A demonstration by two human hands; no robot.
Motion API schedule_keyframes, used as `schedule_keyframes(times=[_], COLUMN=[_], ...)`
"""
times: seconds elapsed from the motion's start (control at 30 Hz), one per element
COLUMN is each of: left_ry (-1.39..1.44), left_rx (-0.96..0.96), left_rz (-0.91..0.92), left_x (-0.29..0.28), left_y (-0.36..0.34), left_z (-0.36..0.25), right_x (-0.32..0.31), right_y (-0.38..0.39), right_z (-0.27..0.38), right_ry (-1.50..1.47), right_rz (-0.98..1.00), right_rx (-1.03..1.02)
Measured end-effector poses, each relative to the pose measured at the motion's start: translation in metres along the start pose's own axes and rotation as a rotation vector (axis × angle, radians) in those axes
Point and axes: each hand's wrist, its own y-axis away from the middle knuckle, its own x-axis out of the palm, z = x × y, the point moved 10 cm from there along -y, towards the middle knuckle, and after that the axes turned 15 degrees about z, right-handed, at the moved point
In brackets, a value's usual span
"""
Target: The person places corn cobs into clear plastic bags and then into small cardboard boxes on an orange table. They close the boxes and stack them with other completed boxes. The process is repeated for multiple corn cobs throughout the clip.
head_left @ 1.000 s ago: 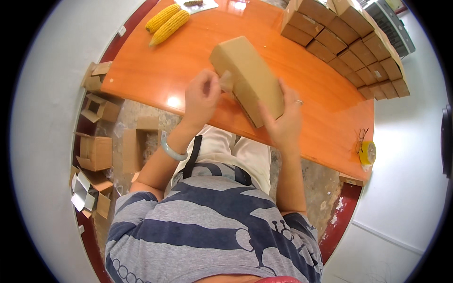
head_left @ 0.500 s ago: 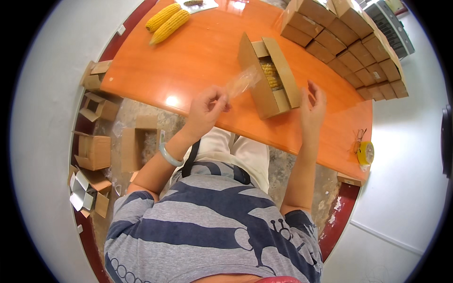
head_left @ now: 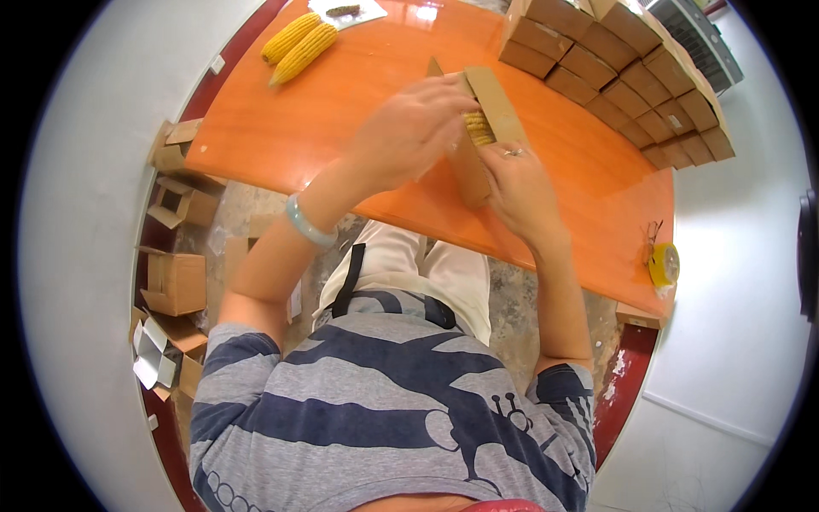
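An open cardboard box (head_left: 472, 175) stands on the table in front of me, with yellow corn cobs (head_left: 479, 128) showing between its raised flaps. My left hand (head_left: 408, 130), blurred by motion, reaches over the left flap with its fingers stretched out toward the opening. I cannot make out any film in it. My right hand (head_left: 519, 183), with a ring on one finger, is closed on the near end of the box, the fingertips partly hidden. Two bare corn cobs (head_left: 299, 47) lie at the far left of the table.
Stacked cardboard boxes (head_left: 631, 81) fill the far right of the orange table (head_left: 341, 111). A yellow tape roll (head_left: 663, 264) sits at the right edge. A small dark cob (head_left: 343, 10) rests on white paper. Several opened cartons (head_left: 175, 282) lie on the floor at left.
My left hand has moved forward and right over the box; the clear film it held no longer shows plainly. My right hand has come in from the right and taken hold of the box.
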Motion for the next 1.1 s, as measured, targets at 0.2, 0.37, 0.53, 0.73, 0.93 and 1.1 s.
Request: schedule_keyframes(times=[0.2,0.37,0.53,0.73,0.93,1.1], left_ry=[-0.298,-0.129,-0.109,0.12,-0.222,-0.508], left_rx=[0.025,-0.05,-0.015,-0.239,-0.014,-0.271], left_rz=[0.219,0.374,0.583,0.789,0.769,0.851], left_x=[0.033,0.039,0.037,0.043,0.031,0.008], left_y=[-0.002,0.015,0.026,0.028,0.024,0.03], left_z=[-0.007,-0.023,-0.049,-0.009,-0.032,-0.008], right_x=[-0.01,-0.018,-0.014,-0.025,-0.041,-0.047], right_y=[0.007,0.021,0.03,0.035,0.029,0.048], right_z=[0.001,0.017,0.025,0.016,0.033,0.022], right_ry=[0.181,0.277,0.21,-0.113,-0.016,0.031], right_rz=[0.042,0.086,0.206,0.237,0.258,0.257], right_rx=[-0.011,-0.095,-0.199,-0.2,-0.163,-0.058])
